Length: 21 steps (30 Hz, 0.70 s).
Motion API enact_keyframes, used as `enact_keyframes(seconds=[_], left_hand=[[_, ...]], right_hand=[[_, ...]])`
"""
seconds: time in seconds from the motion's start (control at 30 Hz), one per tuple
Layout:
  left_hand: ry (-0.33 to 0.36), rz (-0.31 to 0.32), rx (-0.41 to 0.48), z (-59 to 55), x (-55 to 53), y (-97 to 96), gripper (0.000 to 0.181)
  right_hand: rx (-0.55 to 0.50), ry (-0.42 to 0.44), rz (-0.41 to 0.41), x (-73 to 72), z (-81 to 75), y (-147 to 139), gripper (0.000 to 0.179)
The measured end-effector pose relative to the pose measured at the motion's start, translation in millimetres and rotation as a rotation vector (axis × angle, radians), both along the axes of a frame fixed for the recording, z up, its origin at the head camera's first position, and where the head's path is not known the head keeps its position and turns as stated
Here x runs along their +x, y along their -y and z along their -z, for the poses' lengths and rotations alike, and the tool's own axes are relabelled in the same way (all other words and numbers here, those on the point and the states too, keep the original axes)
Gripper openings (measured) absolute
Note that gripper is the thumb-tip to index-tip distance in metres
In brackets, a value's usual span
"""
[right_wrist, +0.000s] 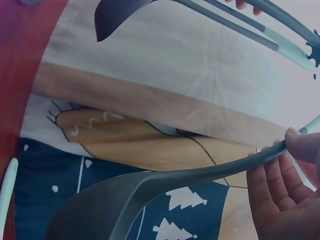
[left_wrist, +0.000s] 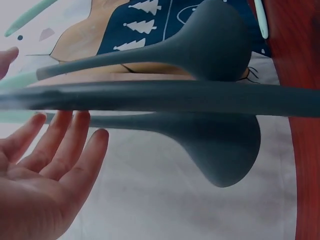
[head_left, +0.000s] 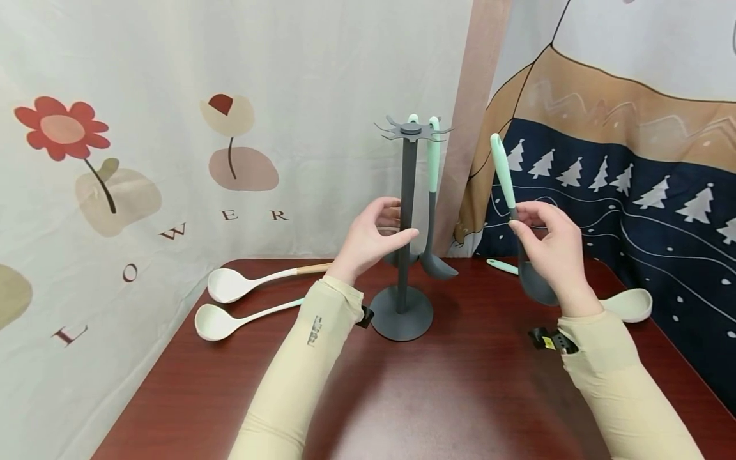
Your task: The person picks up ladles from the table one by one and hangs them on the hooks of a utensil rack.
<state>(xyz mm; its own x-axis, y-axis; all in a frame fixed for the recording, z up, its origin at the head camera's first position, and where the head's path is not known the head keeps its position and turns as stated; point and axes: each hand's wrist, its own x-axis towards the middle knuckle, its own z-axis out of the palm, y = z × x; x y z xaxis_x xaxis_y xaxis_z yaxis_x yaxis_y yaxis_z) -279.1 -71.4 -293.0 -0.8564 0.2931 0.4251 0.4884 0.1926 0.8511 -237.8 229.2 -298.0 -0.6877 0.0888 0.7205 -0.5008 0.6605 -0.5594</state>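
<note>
A dark grey utensil stand [head_left: 407, 172] rises from a round base, with a ring of hooks on top. My left hand [head_left: 374, 236] reaches around its post at mid-height, fingers behind it and thumb in front, loosely extended. On the stand hangs a grey ladle with a mint-green handle [head_left: 434, 156]; a second ladle [left_wrist: 225, 155] hangs behind the post. To the right, my right hand [head_left: 554, 246] pinches the grey shaft of another mint-handled ladle [head_left: 503, 169] between thumb and fingers. This ladle is raised upright, handle up, its bowl [right_wrist: 85, 210] low and partly hidden by the hand.
Two white ladles lie at the table's left, one with a wooden handle [head_left: 230, 285], one mint-handled [head_left: 215, 322]. Behind the right hand lie a mint-green handle [head_left: 502, 266] and a white utensil head [head_left: 632, 305]. Printed curtains [head_left: 322, 83] stand behind the red-brown table [head_left: 437, 409].
</note>
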Motion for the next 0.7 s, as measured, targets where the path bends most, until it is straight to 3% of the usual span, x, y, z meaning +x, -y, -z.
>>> enact_keyframes(seconds=[0.4, 0.7], left_hand=[[0.016, 0.107, 0.002, -1.0, -9.8, 4.8, 0.048], [0.009, 0.102, -0.013, 4.4, -13.1, 2.0, 0.035]], right_hand=[[-0.055, -0.041, -0.051, -2.2, -6.6, 15.7, 0.025], [-0.074, -0.046, -0.084, -3.6, -7.4, 26.1, 0.025]])
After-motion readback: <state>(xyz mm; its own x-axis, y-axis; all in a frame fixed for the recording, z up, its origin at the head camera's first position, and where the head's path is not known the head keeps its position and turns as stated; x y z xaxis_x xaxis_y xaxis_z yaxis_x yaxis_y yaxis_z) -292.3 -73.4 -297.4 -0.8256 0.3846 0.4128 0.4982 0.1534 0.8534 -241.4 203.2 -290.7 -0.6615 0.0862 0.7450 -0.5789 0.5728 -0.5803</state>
